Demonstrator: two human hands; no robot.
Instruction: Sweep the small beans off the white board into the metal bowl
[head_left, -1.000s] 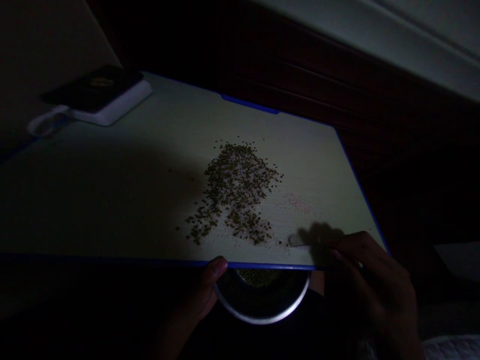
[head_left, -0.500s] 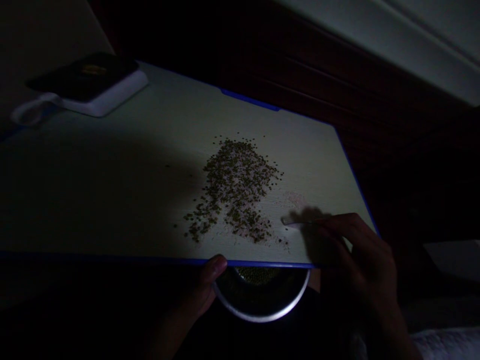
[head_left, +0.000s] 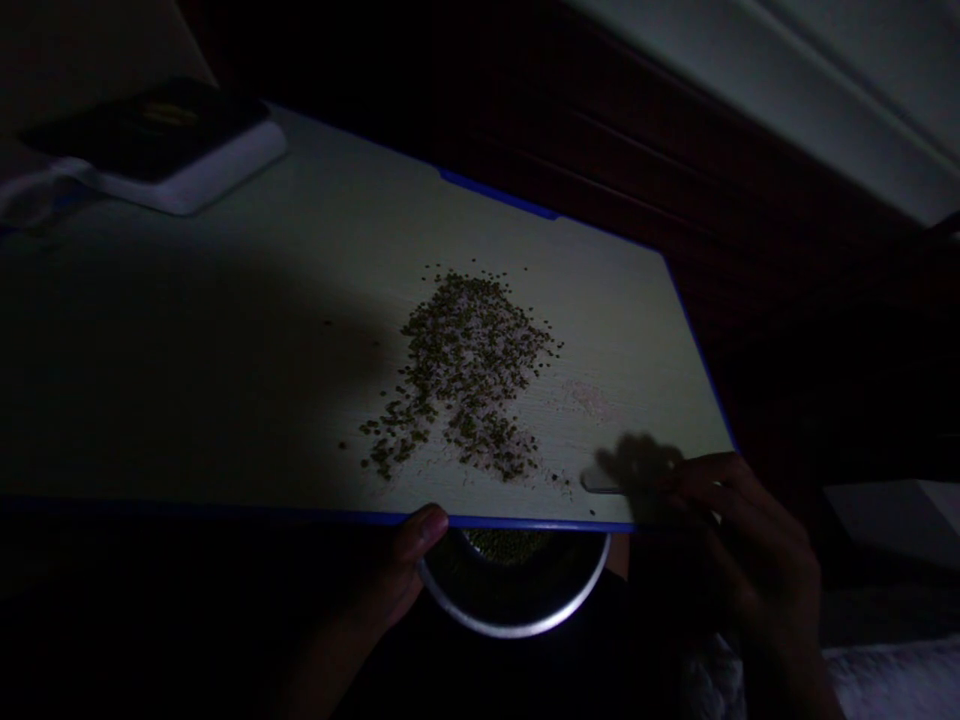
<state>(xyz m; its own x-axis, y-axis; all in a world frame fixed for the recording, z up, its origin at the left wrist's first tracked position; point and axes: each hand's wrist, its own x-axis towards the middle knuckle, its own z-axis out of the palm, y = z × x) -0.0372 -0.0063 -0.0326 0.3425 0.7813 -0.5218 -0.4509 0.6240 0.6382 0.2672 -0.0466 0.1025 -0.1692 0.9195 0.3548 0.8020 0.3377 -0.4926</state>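
A pale board with a blue rim bears a spread of small green beans mixed with fine pale grains. The thumb of my left hand hooks over the near rim of the board; its fingers are beneath and partly hidden. My right hand, at the board's near right corner, pinches a slim flat utensil with a rounded tip; its other end is hidden in the fingers. Beside that tip lie a few stray beans. Below the near rim sits a round metal bowl with green beans inside, partly covered by the board.
A dark-topped white device stands at the board's far left, a pale loop beside it. A small patch of pale grains lies right of the beans. A white ledge crosses the upper right; a white box-like thing is at right.
My right hand has moved right and toward me, drawing the utensil's tip closer to the near rim. A stray bean beside it has shifted the same way. My left hand keeps its hold.
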